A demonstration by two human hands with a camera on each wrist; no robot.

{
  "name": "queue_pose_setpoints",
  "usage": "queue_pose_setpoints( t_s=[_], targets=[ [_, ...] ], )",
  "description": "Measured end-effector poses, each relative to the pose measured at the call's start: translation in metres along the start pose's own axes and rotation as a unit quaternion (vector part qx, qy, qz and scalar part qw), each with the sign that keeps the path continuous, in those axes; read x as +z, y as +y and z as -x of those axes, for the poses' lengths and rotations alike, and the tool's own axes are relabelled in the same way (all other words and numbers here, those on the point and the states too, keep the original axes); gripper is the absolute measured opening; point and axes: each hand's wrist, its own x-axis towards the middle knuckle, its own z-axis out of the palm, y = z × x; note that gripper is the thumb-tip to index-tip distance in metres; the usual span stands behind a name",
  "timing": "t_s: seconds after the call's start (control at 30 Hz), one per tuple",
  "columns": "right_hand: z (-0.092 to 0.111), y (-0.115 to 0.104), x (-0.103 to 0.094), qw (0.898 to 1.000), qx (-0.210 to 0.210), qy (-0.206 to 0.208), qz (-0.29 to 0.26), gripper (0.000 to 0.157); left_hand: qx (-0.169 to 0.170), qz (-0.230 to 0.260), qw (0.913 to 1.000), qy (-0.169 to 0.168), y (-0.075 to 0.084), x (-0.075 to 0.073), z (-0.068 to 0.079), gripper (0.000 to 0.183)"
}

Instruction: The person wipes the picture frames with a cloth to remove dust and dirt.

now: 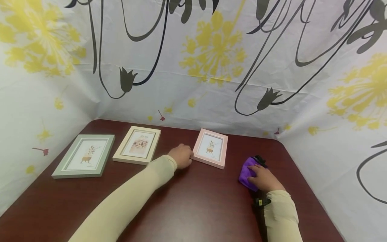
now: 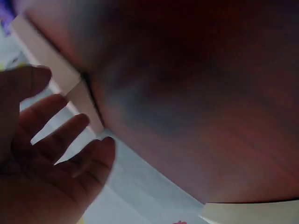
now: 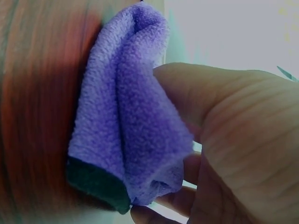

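Observation:
My left hand (image 1: 181, 156) is at the left edge of a pink picture frame (image 1: 224, 151), which lies face up on the dark red table. In the left wrist view the hand (image 2: 51, 154) has its fingers loosely bent, with the index fingertip right at the frame's corner (image 2: 77, 86). Toward the table's right side, my right hand (image 1: 267, 179) grips a folded purple cloth (image 1: 246, 173) with dark trim. The right wrist view shows the thumb (image 3: 180, 86) against the fuzzy cloth (image 3: 140, 102) and the other fingers partly hidden behind it.
A cream picture frame (image 1: 119, 158) and a green one (image 1: 105, 153) lie face up on the left of the table (image 1: 208, 208). Patterned white sheeting (image 1: 169, 101) rises behind the table and along both sides.

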Motion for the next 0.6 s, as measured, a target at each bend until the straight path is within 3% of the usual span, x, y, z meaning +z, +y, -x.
queue_pose_setpoints(
  t_s=[0.07, 0.17, 0.33, 0.5, 0.6],
  targets=[
    [-0.001, -0.001, 0.000, 1.000, 0.001, 0.004, 0.002, 0.051, 0.001, -0.013, 0.9999, 0.006, 0.002, 0.001, 0.004, 0.015],
    [-0.002, -0.002, -0.001, 1.000, 0.001, 0.007, 0.004, 0.050, 0.031, -0.008, 0.9993, 0.021, -0.002, 0.002, 0.011, 0.013],
    [-0.002, -0.003, -0.002, 1.000, 0.002, 0.003, 0.003, 0.050, 0.097, 0.014, 0.9951, 0.009, -0.014, 0.001, 0.025, 0.028],
    [-0.002, -0.002, -0.002, 1.000, 0.005, 0.002, 0.002, 0.051, 0.121, 0.039, 0.9917, -0.019, -0.023, -0.003, 0.057, 0.036],
    [-0.001, -0.003, 0.000, 1.000, 0.009, 0.002, -0.001, 0.051, 0.123, 0.055, 0.9907, -0.017, -0.027, -0.004, 0.083, 0.033]
  ],
)
